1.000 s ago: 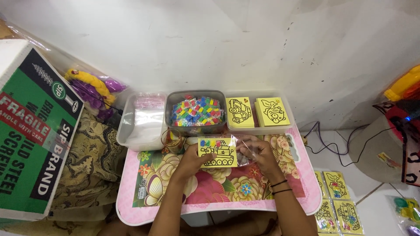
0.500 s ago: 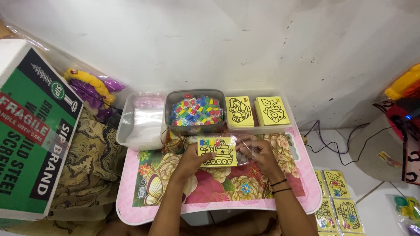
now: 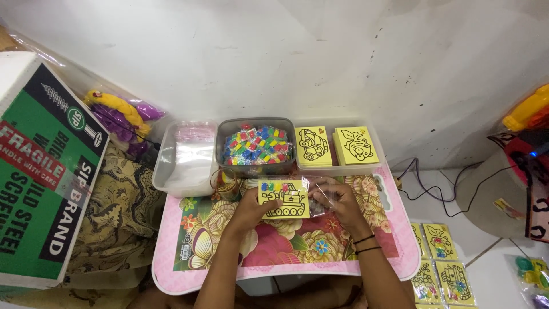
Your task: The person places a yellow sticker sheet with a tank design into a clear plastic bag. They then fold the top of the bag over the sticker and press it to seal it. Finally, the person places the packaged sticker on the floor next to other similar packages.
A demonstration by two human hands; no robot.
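A yellow picture card (image 3: 283,199) with a black line drawing and small coloured bits along its top sits in a clear plastic sleeve over the flowered pink table (image 3: 274,252). My left hand (image 3: 251,207) grips the card's left edge. My right hand (image 3: 337,199) pinches the sleeve's open right end (image 3: 315,201). Just behind them stands a grey tub of small coloured pieces (image 3: 256,145).
A clear tub of plastic sleeves (image 3: 186,155) stands at the left, and a tray with two stacks of yellow cards (image 3: 334,147) at the right. A green cardboard box (image 3: 40,166) leans far left. Bagged cards (image 3: 440,263) lie on the floor at the right, near cables.
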